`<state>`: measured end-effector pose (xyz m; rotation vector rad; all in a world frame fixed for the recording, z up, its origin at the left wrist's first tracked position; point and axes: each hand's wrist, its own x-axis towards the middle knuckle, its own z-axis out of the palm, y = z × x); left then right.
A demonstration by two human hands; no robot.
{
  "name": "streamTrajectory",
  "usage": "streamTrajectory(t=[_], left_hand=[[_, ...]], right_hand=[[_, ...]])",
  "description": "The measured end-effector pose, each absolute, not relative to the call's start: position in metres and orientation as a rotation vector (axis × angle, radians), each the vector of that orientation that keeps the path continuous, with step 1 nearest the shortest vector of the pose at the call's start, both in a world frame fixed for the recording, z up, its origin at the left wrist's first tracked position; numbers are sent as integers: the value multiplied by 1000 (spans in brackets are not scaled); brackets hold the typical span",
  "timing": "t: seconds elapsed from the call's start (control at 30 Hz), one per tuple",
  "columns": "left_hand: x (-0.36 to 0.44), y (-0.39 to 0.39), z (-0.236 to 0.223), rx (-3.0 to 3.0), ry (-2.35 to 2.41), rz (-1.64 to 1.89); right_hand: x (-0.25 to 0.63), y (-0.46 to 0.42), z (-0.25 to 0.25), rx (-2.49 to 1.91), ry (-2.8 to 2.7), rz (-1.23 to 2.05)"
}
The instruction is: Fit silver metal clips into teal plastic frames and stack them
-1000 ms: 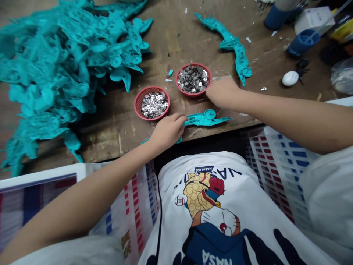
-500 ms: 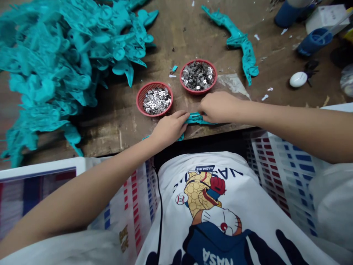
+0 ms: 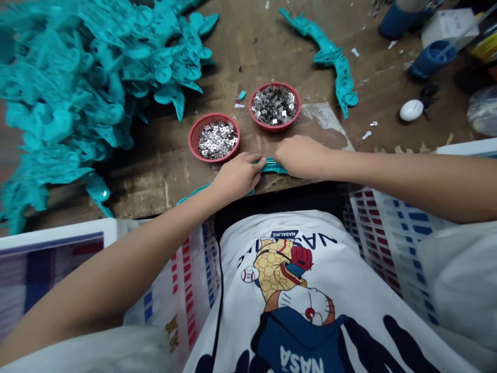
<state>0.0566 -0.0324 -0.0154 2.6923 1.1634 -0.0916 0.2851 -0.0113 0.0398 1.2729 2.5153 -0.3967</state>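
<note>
Head view: on the scuffed table (image 3: 236, 46), nearer than 2 red baskets (image 3: 194, 135), a teal part (image 3: 274, 168) is held by the left hand (image 3: 237, 177), fingers closed; the right hand (image 3: 301, 157) is laid over it, grip not discernible. White crates (image 3: 110, 228) are seen below.

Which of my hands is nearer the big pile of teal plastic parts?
Left. Your left hand is right of the teal plastic pile, across a gap; your right hand is farther right.
</note>
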Motion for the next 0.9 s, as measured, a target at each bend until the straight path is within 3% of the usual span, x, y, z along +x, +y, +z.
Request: streamTrajectory(t=[0.17,0.47,0.9], left_hand=[[54,-36,-12,2560,1335,-93],[63,-37,-2,2682,1234,-220],[62,-33,-2,2716,1166,-265]], right_hand=[[314,14,45,1346,2571,-346],[313,14,34,1562,2968,-940],[310,16,17,1432,3078,-843]])
